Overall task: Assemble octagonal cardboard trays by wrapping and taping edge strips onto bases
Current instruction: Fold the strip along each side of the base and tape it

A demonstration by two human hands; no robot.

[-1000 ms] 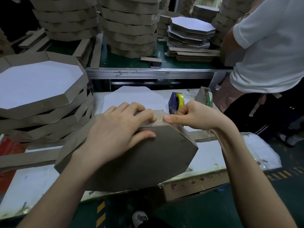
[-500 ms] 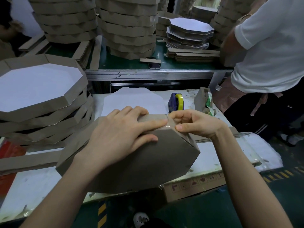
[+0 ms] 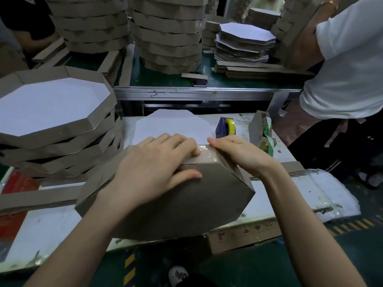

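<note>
While the upturned tray leans tilted over the tabletop, the left hand presses straight fingers on its taped edge strip; the right hand hooks fingers over it.

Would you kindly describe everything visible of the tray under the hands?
The tray is a brown cardboard octagon, base up, tilted, its near edge overhanging the table. A strip wraps its sides; glossy tape covers the far seam. The left hand lies flat, pressing the tape; the right hand covers the next corner.
</note>
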